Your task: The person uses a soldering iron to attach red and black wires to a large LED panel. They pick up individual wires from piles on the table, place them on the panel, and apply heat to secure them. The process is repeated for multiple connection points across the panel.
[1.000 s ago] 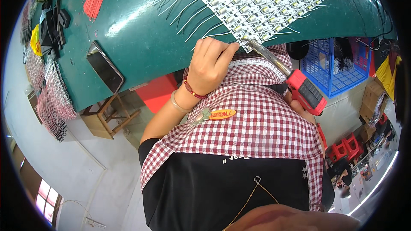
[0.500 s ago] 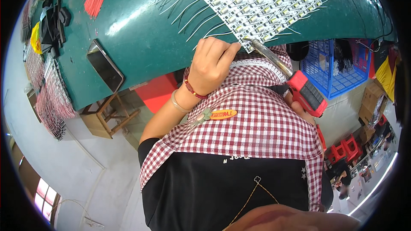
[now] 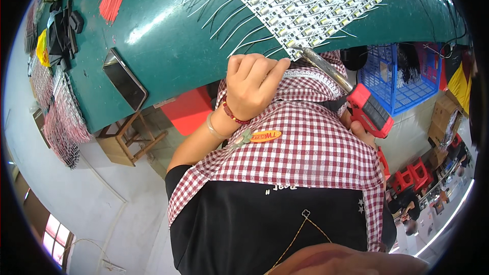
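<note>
A panel of white LED circuit boards [image 3: 300, 2] lies on the table, with thin black and white wires [image 3: 232, 28] fanning from its left edge. My left hand [image 3: 253, 84] is closed in a pinch at the panel's near corner, knuckles up. Whatever its fingertips grip there is hidden or too small to name. My right hand [image 3: 360, 131], partly behind the tool and my apron, grips a soldering iron [image 3: 368, 109] with a red and black handle. The iron's metal shaft slants up to the left, and its dark tip is at the panel's near corner, close to my left fingertips.
On the green table [image 3: 168, 56] lie a phone [image 3: 125, 79] and a bundle of red wires [image 3: 112, 1]. Bunched wires [image 3: 63, 117] hang off its left edge. A blue plastic basket [image 3: 400, 81] stands below at the right, a wooden stool [image 3: 122, 142] below at the left.
My left hand has shifted slightly down, staying pinched by the panel's corner. The soldering iron's handle has moved a little to the right, its tip still at that corner.
</note>
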